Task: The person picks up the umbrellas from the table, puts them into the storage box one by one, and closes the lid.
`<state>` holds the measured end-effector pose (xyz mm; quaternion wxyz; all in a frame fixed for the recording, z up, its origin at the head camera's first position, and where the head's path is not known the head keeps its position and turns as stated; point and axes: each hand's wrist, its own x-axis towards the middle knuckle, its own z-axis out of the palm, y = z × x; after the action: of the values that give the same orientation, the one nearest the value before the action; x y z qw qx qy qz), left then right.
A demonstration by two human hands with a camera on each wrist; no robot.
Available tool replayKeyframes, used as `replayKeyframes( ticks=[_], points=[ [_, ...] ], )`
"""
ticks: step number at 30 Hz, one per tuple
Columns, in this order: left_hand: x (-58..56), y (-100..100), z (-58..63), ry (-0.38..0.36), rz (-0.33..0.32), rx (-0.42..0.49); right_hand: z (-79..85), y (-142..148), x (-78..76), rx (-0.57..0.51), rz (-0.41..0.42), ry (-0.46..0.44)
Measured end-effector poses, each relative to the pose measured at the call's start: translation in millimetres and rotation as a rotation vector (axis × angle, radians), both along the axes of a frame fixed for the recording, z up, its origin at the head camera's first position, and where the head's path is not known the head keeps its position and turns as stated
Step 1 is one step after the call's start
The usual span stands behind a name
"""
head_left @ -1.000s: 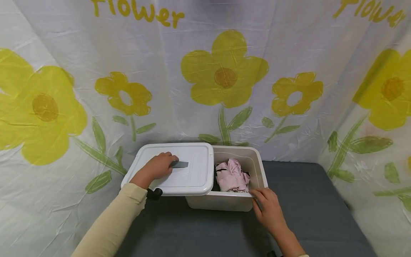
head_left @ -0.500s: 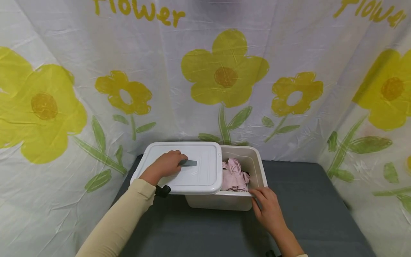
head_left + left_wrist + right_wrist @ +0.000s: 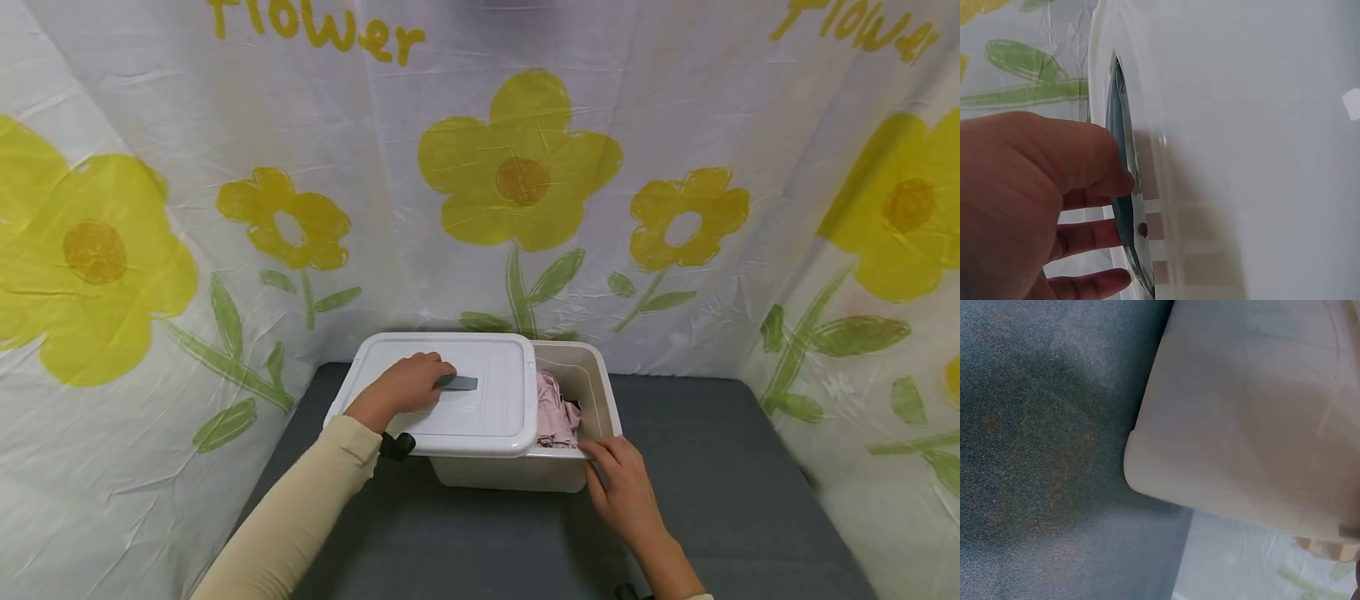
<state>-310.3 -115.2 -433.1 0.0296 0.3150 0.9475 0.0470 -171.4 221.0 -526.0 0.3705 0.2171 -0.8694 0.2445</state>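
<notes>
The left hand (image 3: 401,390) curls its fingers around the grey handle (image 3: 458,382) of the white plastic lid (image 3: 480,408); only the left wrist view shows this grip closely. At 3 o'clock, pink cloth (image 3: 555,414) lies in the cream plastic box (image 3: 592,387) centred on the dark grey worktop (image 3: 720,492). The right hand (image 3: 626,487) presses relaxed fingers against the box's near right corner.

staged recording booth | flower-print sheet (image 3: 525,167) as backdrop | grey-covered table (image 3: 720,500)

The person's left hand (image 3: 1019,206) is filling the lower left, its curled fingers (image 3: 1094,237) hooking the narrow grey-green handle (image 3: 1124,206) set in the smooth white plastic lid (image 3: 1241,144). A white cloth printed with green leaves (image 3: 1022,69) is showing behind.
</notes>
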Motion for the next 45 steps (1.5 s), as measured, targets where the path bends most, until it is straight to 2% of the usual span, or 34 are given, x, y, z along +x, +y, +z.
replayKeyframes(
  ticks=[14, 24, 31, 37, 45],
  points=[
    [-6.8, 25, -4.7, -0.005, -0.048, 0.004, 2.2, 0, 2.9, -0.023, -0.010, -0.073],
    [-8.1, 45, -3.7, -0.023, -0.073, 0.004, 4.8, -2, 4.9, -0.049, -0.015, -0.037],
    [-8.6, 54, -4.4, -0.027, -0.079, -0.017, 12.5, -7, 6.9, -0.088, -0.028, -0.078],
    [-5.1, 64, -1.4, -0.043, -0.070, -0.033, 19.0, -15, 4.1, -0.034, 0.012, -0.062],
    [-2.5, 78, 1.3, -0.043, -0.079, -0.045, 22.0, -19, 3.2, 0.016, 0.014, -0.098]
  ],
)
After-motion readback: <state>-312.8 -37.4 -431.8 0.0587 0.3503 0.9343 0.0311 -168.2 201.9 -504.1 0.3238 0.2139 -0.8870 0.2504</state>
